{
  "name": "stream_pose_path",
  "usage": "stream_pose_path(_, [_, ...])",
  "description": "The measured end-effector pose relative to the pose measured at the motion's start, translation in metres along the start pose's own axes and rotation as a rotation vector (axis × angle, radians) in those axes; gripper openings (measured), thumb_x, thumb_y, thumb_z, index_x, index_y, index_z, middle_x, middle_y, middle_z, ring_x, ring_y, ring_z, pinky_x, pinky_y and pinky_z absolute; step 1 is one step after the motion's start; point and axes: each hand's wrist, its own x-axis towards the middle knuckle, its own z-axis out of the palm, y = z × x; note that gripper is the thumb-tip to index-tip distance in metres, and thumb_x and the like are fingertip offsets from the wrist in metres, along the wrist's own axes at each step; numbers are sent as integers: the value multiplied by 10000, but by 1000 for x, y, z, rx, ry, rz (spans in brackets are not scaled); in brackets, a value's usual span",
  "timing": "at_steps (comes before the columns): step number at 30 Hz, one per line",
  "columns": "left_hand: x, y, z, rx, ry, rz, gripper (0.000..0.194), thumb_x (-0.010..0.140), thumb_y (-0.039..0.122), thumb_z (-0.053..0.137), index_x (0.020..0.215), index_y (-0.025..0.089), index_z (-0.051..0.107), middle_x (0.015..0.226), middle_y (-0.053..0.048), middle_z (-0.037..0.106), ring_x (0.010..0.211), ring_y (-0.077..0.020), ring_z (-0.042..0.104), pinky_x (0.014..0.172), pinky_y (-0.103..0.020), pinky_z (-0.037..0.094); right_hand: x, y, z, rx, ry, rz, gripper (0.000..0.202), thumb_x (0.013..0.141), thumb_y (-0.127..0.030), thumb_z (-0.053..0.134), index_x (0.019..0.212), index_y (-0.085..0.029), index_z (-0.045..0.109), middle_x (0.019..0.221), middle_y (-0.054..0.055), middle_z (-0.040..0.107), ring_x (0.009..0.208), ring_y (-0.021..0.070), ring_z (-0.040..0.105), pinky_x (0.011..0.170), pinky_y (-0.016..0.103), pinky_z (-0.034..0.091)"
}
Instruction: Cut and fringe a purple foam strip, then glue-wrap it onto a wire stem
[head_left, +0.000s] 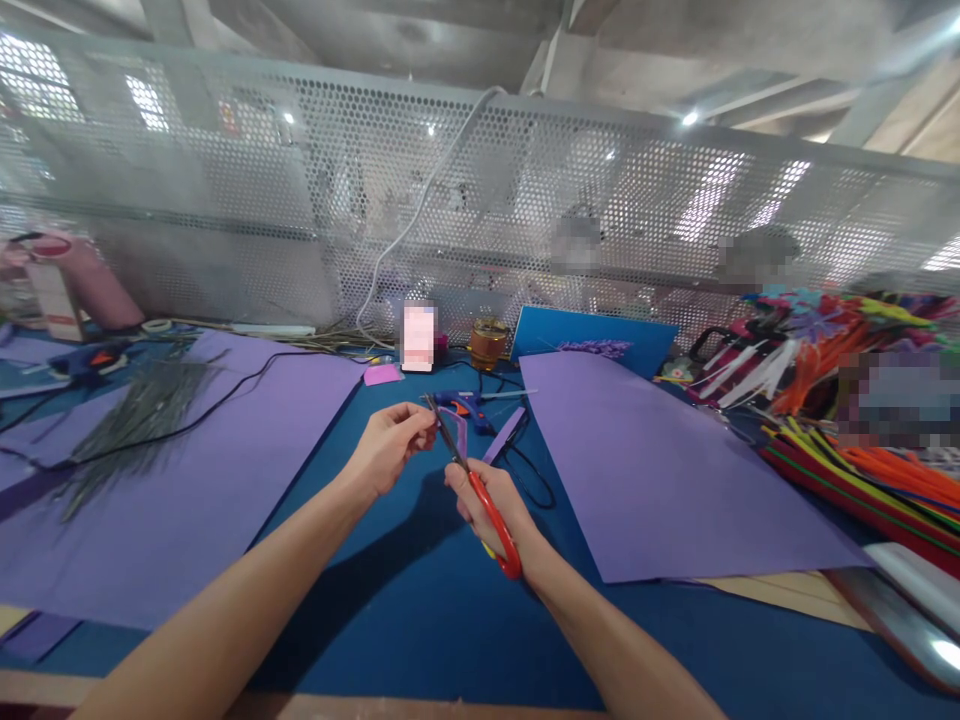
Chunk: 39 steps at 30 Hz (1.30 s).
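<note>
Right hand was clamped on red scissors, near side of glue gun. Left hand, left of glue gun, was pinched together, contents unclear.

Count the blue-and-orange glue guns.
2: center glue gun beyond the red-handled scissors; left glue gun near the pink cylindrical bottle. Clutter may hide more.

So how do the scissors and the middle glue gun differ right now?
The scissors have red handles, while the glue gun is blue with orange parts. The scissors are in the right hand; the glue gun lies on the blue tabletop.
</note>
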Motion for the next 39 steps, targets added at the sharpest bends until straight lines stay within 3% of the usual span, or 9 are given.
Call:
stream_pose_path(8, [2, -2, -1, 4, 1, 2, 161, 512, 226, 658, 472, 142, 527, 432, 18, 487, 424, -67, 422, 467, -222, 336, 2, 7, -3, -31, -46, -13, 404, 726, -558, 488, 712, -155, 518, 408, -64, 407, 300, 44, 312, 306, 176, 231])
stream_pose_path(14, [10, -8, -6, 62, 3, 35, 185, 528, 247, 659, 457, 146, 522, 421, 20, 478, 419, -69, 412, 454, -224, 315, 5, 19, -2, 94, -164, 7, 570, 660, -698, 442, 841, -161, 502, 473, -37, 521, 403, 94, 496, 454, 215, 427])
stream_pose_path(20, [14, -10, -9, 97, -13, 68, 161, 548, 240, 649, 482, 145, 537, 444, 22, 493, 430, -67, 423, 468, -219, 322, 2, 13, -2, 170, -184, 99, 536, 676, -676, 467, 882, -181, 460, 532, -19, 573, 477, 101, 555, 530, 233, 472])
stream_pose_path(25, [20, -3, -20, 110, 46, 73, 174, 505, 255, 679, 487, 140, 549, 456, 26, 496, 433, -66, 427, 461, -214, 326, -3, -1, -14, -26, -262, 325, 440, 733, -616, 471, 841, -189, 451, 437, -45, 526, 310, 85, 446, 320, 202, 417])
stream_pose_path(30, [33, 12, -44, 208, 168, 120, 183, 434, 240, 713, 470, 136, 567, 451, 19, 514, 460, -75, 462, 468, -204, 348, -9, -1, -26, -375, -215, 179, 363, 697, -543, 573, 717, -190, 488, 415, -56, 478, 289, 86, 437, 312, 194, 370])
stream_pose_path(32, [38, 19, -48, 158, 177, 158, 182, 427, 228, 707, 460, 135, 554, 492, -3, 558, 519, -99, 524, 517, -216, 397, -12, -2, -18, -576, -176, 27, 329, 684, -504, 605, 692, -189, 511, 467, -16, 527, 365, 133, 517, 375, 229, 396])
stream_pose_path(34, [43, 28, -47, 81, 140, 173, 189, 429, 218, 696, 460, 140, 526, 517, -13, 581, 556, -127, 568, 551, -243, 433, -12, -5, 0, -830, -161, -82, 308, 664, -450, 648, 729, -166, 546, 645, 99, 637, 612, 251, 631, 518, 302, 453])
stream_pose_path(36, [45, 40, -42, 36, 109, 218, 175, 447, 206, 677, 486, 143, 519, 544, -13, 593, 577, -144, 592, 544, -249, 443, -9, -12, 25, -985, -256, -41, 348, 672, -418, 653, 842, -126, 569, 781, 189, 664, 758, 334, 642, 598, 362, 470])
stream_pose_path(39, [45, 59, -30, 49, 102, 306, 184, 469, 182, 650, 473, 141, 471, 727, -50, 652, 572, -129, 587, 478, -225, 418, 7, -22, 65, -1017, -303, -46, 397, 722, -359, 611, 996, -79, 544, 887, 235, 656, 858, 354, 628, 655, 398, 484])
